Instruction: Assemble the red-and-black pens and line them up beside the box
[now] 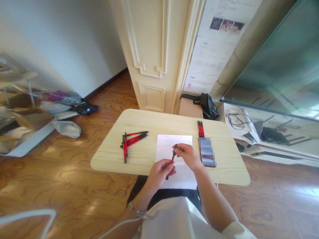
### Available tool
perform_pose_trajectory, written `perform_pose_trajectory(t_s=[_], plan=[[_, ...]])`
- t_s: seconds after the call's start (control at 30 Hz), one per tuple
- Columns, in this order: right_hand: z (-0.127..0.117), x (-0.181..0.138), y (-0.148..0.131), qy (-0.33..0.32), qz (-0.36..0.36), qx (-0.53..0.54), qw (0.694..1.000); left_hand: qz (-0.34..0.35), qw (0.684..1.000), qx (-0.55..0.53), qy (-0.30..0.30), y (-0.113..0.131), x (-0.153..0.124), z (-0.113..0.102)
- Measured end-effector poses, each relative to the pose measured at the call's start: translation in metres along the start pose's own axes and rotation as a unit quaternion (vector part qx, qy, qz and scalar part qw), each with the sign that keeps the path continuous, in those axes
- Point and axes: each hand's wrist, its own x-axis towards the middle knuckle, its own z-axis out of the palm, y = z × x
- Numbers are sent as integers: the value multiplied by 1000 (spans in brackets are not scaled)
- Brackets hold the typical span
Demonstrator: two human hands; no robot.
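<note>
Phone [206, 152] right of held pen [172, 160] (piled pens [126, 144] left).

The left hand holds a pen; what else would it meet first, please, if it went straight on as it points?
Probably the right hand, at the far end of the pen ahead of the left hand, though depth is unclear.

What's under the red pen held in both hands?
Below the red pen is a white sheet on the table. The left hand and right hand cover part of it; that part cannot be seen.
</note>
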Motion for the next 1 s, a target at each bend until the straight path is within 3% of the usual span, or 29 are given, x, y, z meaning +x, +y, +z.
perform_pose_trajectory(t_s=[0.17, 0.67, 0.9, 1.0], plan=[[-3, -4, 2, -26, 11, 22, 999, -45, 996, -70, -31, 3, -4, 3], [12, -3, 20, 59, -12, 33, 998, 33, 995, 31, 91, -7, 7, 7], [1, -5, 14, -15, 6, 77, 997, -49, 996, -67, -19, 6, 0, 7], [0, -5, 13, -18, 10, 70, 997, -46, 995, -84, -11, 6, 0, 11]])
